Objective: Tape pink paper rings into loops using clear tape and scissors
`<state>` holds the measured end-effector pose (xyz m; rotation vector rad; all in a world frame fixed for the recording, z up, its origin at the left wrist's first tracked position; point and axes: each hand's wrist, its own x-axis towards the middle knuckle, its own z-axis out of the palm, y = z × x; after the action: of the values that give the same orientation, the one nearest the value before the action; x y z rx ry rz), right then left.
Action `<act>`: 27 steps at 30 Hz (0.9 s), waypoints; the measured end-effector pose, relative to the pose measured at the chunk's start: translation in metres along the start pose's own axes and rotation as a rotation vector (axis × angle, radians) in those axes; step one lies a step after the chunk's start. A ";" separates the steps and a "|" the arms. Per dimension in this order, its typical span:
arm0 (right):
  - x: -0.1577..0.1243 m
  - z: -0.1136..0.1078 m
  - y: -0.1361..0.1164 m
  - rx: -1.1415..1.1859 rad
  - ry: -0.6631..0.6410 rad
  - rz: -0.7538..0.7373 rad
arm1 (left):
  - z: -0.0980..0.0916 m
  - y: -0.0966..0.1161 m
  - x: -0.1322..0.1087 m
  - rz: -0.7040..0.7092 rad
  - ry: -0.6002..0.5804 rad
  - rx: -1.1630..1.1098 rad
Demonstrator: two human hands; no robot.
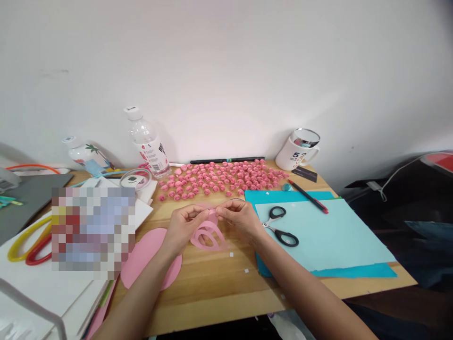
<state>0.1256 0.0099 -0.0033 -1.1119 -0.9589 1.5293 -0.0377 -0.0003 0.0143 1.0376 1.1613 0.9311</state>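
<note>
While left hand (184, 225) and right hand (245, 219) clamp fingertips on a pink paper spiral (212, 221), apparently rolling it, continuing likely needs steadiness

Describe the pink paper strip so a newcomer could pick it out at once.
On the wooden table, find the crowd of small rolled pink flowers along the wall side. Just nearer the wearer, the left hand and right hand hold the pink paper strip. Unlike the tightly rolled flowers and the flat pink disc, it spreads in loose, open loops.
</note>
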 end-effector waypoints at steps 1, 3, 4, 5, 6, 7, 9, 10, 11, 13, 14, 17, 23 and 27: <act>0.000 0.000 0.000 0.010 -0.004 0.007 | 0.000 0.000 0.001 0.003 0.011 0.004; 0.000 0.001 0.000 0.020 -0.025 0.020 | -0.001 0.001 0.001 -0.004 0.031 0.002; -0.001 0.001 0.000 0.021 -0.036 0.022 | -0.001 0.002 0.001 -0.009 0.038 0.001; -0.001 0.002 -0.001 0.021 -0.047 0.022 | -0.001 0.002 0.002 -0.016 0.040 -0.001; -0.001 0.002 -0.001 0.021 -0.052 0.016 | -0.001 0.002 0.002 -0.023 0.035 -0.005; -0.002 0.002 -0.001 0.019 -0.052 0.010 | -0.001 0.002 0.002 -0.027 0.026 -0.010; -0.001 0.002 0.000 0.011 -0.037 0.005 | -0.002 0.001 0.002 -0.027 0.005 -0.020; -0.001 0.002 0.001 0.008 -0.028 0.004 | -0.002 0.000 0.002 -0.026 -0.003 -0.023; -0.001 0.002 0.001 0.008 -0.019 0.006 | -0.002 -0.001 0.002 -0.027 -0.011 -0.025; 0.000 0.002 0.003 0.032 -0.003 0.013 | -0.003 -0.002 0.002 -0.033 -0.024 -0.025; 0.000 0.002 0.003 0.054 0.002 0.014 | -0.003 -0.002 0.002 -0.035 -0.029 -0.022; 0.001 0.002 0.004 0.104 -0.001 0.014 | -0.002 -0.002 0.002 -0.029 -0.028 -0.012; 0.001 0.001 0.006 0.109 -0.003 0.014 | -0.002 0.000 0.003 0.031 0.028 0.035; 0.001 0.001 0.006 0.096 -0.037 -0.022 | -0.001 0.001 0.001 0.021 0.009 0.028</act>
<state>0.1234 0.0099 -0.0087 -1.0059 -0.9097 1.5662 -0.0381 0.0012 0.0150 1.0709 1.1752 0.9394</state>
